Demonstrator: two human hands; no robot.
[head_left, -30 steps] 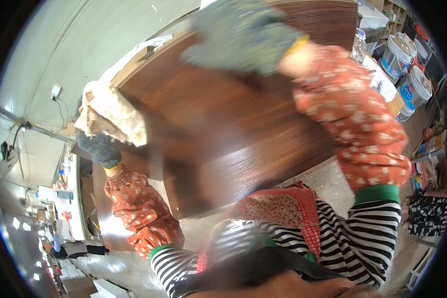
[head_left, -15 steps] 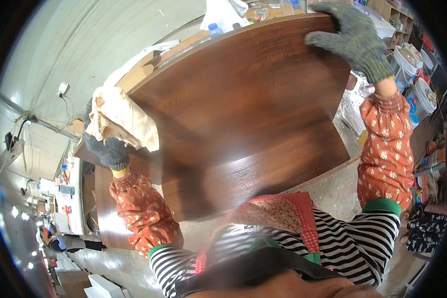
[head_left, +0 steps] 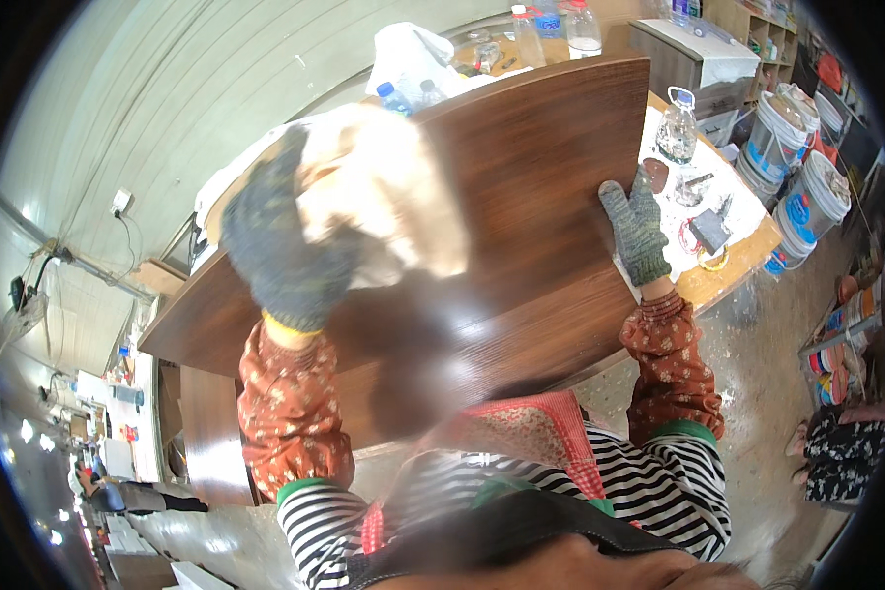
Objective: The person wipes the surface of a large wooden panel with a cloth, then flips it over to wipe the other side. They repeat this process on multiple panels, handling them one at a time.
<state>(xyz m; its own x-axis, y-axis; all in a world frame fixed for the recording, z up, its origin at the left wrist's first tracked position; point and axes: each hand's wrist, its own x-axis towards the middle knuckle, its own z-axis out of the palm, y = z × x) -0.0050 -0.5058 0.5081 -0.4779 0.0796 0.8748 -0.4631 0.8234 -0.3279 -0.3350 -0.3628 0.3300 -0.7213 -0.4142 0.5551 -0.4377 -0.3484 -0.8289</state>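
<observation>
A bunched cream cloth (head_left: pixel 388 202) is gripped in my left hand (head_left: pixel 290 241), which wears a dark grey-green knitted glove. Blurred by motion, hand and cloth are over the left part of a large brown wood-grain panel (head_left: pixel 541 167) with a curved upper edge. My right hand (head_left: pixel 642 236), in a matching glove, is at the panel's right edge. Its thumb lies along the panel's face and its fingers pass on the other side of that edge. Below the panel's face runs another brown board (head_left: pixel 521 339) with a bright reflection.
To the right, a table (head_left: pixel 747 270) bears a clear plastic jug (head_left: pixel 677 128) and a dark block (head_left: pixel 708 231). Several buckets (head_left: pixel 816 197) stand beyond it. Bottles (head_left: pixel 582 29) and a white bag (head_left: pixel 408 61) are behind the panel. Far left, a person (head_left: pixel 147 495) is visible.
My left hand has swept the cloth rightward across the panel. My right hand has come down from the upper right corner to the panel's right side, and the table there now shows.
</observation>
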